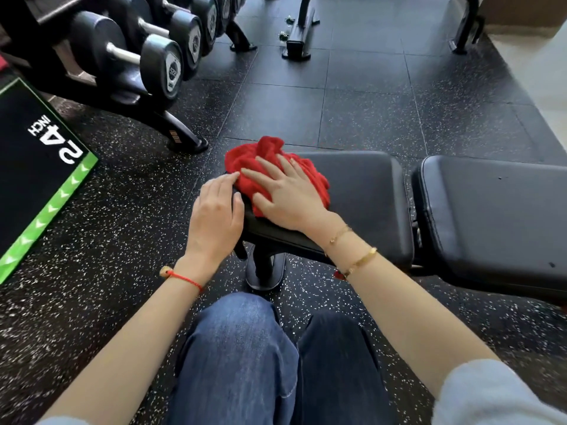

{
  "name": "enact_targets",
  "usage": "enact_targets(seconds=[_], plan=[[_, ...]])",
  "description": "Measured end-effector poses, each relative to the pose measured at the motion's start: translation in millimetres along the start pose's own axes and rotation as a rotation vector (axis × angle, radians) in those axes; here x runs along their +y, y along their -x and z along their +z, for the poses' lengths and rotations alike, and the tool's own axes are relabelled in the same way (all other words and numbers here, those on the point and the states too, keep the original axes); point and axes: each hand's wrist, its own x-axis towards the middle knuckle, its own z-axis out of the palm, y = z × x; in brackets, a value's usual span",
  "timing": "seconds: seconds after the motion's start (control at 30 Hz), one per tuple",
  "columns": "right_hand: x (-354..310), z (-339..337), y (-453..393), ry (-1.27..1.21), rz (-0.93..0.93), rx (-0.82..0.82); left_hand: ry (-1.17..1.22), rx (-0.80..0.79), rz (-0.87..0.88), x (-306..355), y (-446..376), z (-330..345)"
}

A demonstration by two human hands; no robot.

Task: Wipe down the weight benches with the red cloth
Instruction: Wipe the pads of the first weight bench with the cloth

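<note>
The right hand (287, 191) lies flat on the red cloth (270, 167), fingers spread and pointing toward 10 o'clock, pressing it onto the seat end of the black bench (362, 191) — nothing is pinched or gripped. The left hand (216, 213) sits just at the cloth's 8 o'clock, fingers loosely bent over the pad's edge, fingertips touching the cloth's rim. Dumbbells (159, 62) on a rack fill 11 o'clock — a box (36, 167) marked 24 INCH lies at 9 o'clock.
</note>
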Motion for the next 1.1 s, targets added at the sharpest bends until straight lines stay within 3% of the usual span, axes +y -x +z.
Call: enact_targets(seconds=[0.17,0.37,0.5,0.63,0.8,0.97,1.1], plan=[[31.7,-5.2,62.4,0.006,0.017,0.070,-0.027,0.003,0.014,-0.8,1.6,-2.1],[89.4,-26.4,39.2,0.051,0.366,0.093,-0.072,-0.002,0.040,9.0,-4.8,2.7],[58.6,-17.6,39.5,0.025,0.251,0.059,-0.096,0.006,0.067,22.5,-14.0,11.7],[41.7,-14.2,100.7,0.030,0.116,0.060,-0.030,-0.019,0.086,38.7,-22.3,23.7],[82.8,-21.8,139.8,0.019,0.256,0.123,-0.020,-0.034,0.117,42.9,-24.2,32.0],[122.3,-35.4,66.3,0.030,0.465,0.122,-0.025,-0.011,0.129,44.4,-21.7,33.3],[83.6,-25.3,46.4,0.057,0.290,0.066,-0.015,-0.003,0.122,43.8,-22.2,32.6]])
